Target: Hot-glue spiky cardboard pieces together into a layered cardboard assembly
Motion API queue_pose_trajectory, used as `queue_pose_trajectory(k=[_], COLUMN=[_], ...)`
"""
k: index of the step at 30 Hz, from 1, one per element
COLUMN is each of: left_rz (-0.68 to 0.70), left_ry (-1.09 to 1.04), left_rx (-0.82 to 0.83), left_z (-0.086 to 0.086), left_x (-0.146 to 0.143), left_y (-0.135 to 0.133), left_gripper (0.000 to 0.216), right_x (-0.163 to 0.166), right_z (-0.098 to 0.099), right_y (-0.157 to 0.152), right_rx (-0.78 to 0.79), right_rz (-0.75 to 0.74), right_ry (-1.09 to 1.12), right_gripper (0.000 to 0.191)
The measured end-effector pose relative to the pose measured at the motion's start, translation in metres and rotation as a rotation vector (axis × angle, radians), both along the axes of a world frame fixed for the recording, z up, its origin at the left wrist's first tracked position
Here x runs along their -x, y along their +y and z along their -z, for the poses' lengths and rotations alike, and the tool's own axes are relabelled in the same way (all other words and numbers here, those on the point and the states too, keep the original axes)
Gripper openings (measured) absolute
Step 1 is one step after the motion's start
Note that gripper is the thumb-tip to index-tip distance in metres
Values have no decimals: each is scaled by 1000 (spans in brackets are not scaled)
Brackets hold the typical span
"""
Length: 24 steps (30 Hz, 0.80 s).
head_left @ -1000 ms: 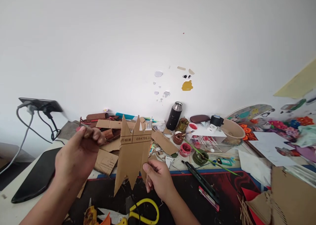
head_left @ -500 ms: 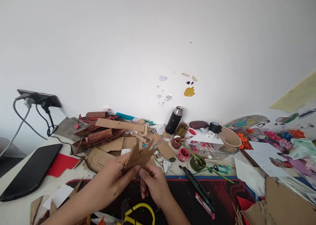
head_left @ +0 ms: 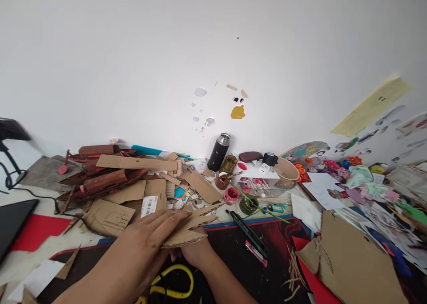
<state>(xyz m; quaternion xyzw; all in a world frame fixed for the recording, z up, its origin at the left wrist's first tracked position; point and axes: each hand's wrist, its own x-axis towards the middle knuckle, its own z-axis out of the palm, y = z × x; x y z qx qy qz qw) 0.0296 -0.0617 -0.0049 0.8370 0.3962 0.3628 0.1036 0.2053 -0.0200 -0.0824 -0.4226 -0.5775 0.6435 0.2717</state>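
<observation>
Cardboard point(head_left: 187, 233), jagged-edged, is up b/w my hands, above the counter point(head_left: 80, 239), tilted so I see it almost edge-on. Long axis, AFAICT, runs from under my L palm out to the R & away; the pointed strips stick out past my L fingertips, tips aimed off to the far R.

L hand point(head_left: 153, 233) is on top: fingers flat over the near-L part, grasping it, though the thumb's mostly hidden. R hand point(head_left: 196, 250) is right below, palm side out of sight under the card; can't tell if it's pinching or just propping. So neither's really nearer: L over, R under, wrists coming in from opp. sides.

Next out: yellow handle point(head_left: 191, 279) just below both hands, on the dark mat point(head_left: 227, 255). Green pen point(head_left: 248, 233) & pink cutter point(head_left: 256, 253) lie to the R of my R hand, roughly side by side. Beyond the L hand's knuckles: a white label point(head_left: 149, 206) on scrap, then brown boats point(head_left: 106, 181) further off, up & L. Paint pots, incl. the red pot point(head_left: 231, 197), sit past the card's tips.
</observation>
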Motion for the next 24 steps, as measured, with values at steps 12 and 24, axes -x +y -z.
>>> queue_pose_trajectory(k=[12, 24], left_rz=[9, -217], left_ry=[-105, -1277], left_rx=[21, 743], left_z=[-12, -7], left_x=[0, 27], left_y=[3, 36], left_gripper=[60, 47], right_x=[3, -5], right_z=[2, -9], right_y=[-1, -4], right_rx=[12, -95], right_rz=[34, 199], right_ry=[94, 141], right_gripper=[56, 72])
